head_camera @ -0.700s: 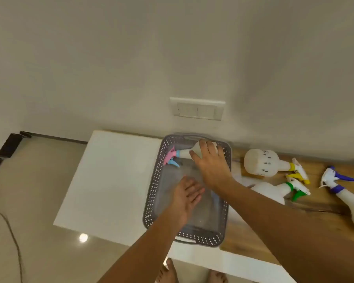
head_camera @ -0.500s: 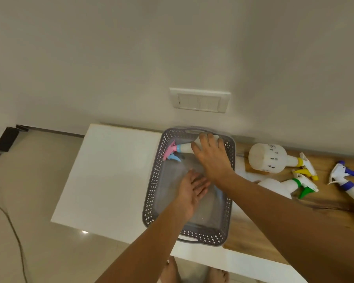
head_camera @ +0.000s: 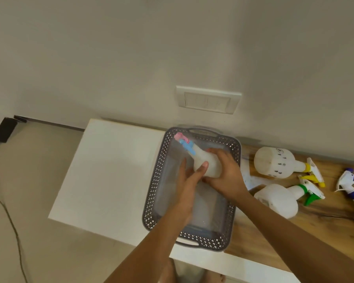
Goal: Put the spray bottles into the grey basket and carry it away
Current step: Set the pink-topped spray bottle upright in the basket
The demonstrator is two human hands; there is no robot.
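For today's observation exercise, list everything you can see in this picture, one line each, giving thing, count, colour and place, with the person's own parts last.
Grey basket: 1, grey perforated walls, on the white top against the wall.
Pink-and-blue spray bottle: 1, white body, held over the basket, nozzle towards the far left corner.
Yellow-trigger spray bottle: 1, white, lying on the wooden top, right of the basket.
Green-trigger spray bottle: 1, white, lying on the wooden top, nearer the person.
Blue-trigger spray bottle: 1, white, lying at the right edge, partly cut off.
Switch plate: 1, white, on the wall above the basket.
Cable: 1, dark, on the floor at left.
Left hand: 1, gripping the held bottle.
Right hand: 1, gripping the same bottle.
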